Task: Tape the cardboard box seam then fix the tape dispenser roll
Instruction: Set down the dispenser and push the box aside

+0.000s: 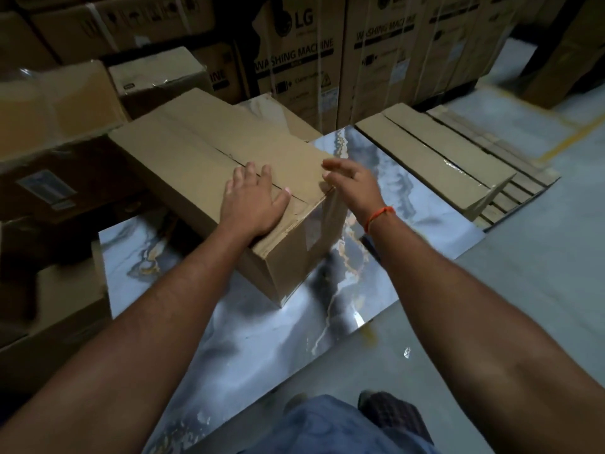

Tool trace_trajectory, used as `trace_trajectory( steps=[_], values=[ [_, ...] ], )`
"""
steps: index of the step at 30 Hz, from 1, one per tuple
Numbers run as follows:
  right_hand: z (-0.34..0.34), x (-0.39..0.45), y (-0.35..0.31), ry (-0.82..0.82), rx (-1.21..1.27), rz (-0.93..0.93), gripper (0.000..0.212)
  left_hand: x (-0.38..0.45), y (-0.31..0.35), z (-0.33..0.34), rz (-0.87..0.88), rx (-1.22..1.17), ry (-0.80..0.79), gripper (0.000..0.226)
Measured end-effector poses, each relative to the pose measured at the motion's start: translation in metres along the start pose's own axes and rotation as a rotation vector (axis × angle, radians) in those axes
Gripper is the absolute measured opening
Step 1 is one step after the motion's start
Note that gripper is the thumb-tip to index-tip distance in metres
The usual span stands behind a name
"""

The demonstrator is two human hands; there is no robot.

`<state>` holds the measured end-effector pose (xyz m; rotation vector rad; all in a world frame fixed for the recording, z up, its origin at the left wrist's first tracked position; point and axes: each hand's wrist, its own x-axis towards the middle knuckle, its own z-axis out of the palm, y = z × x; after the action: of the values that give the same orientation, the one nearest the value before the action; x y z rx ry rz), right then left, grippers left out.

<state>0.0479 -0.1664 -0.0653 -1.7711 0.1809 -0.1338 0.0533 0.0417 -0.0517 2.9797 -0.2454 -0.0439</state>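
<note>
Warehouse floor, left hand [253,204] flat on cardboard box [209,165], right hand [352,185] spread beside it.

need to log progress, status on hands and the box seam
Left hand flat on the cardboard box, pressing beside the seam. Right hand open at the box's near right edge, holding nothing. No tape dispenser in view. Nothing in the way.

You are looking at a grey floor [540,290] carrying glossy marbled tiles [262,339]; the cardboard box [196,158] is sitting on them, flat cartons [442,158] lying stacked just beside.
</note>
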Motion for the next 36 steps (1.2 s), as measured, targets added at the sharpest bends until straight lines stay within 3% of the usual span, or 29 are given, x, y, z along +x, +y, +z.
trace_trajectory(
  steps=[10,15,19,22,27,29,31,36],
  values=[
    [0.014,0.013,0.022,-0.178,-0.228,-0.259,0.043,0.005,-0.023,-0.005,-0.218,0.026,0.003,0.074],
    [-0.008,0.025,0.023,-0.366,-0.203,-0.261,0.051,0.004,0.008,-0.004,-0.342,-0.002,0.018,0.071],
    [-0.038,0.033,0.034,-0.435,-0.012,-0.218,0.058,0.002,0.047,-0.006,-0.422,-0.056,0.003,0.07],
    [-0.064,0.036,0.059,-0.36,0.016,-0.209,0.042,-0.003,0.093,-0.001,-0.315,-0.162,0.165,0.06],
    [-0.106,0.035,0.113,-0.417,-0.104,-0.119,0.029,-0.035,0.182,0.046,0.018,-0.321,0.469,0.033],
    [-0.12,0.03,0.131,-0.391,-0.183,-0.097,0.029,-0.04,0.2,0.073,0.01,-0.446,0.514,0.024],
    [-0.133,0.023,0.146,-0.374,-0.278,-0.081,0.027,-0.039,0.208,0.097,-0.126,-0.591,0.464,0.022],
    [-0.153,0.01,0.17,-0.461,-0.638,-0.085,0.026,-0.023,0.209,0.149,-0.556,-0.845,0.07,0.023]
  ],
)
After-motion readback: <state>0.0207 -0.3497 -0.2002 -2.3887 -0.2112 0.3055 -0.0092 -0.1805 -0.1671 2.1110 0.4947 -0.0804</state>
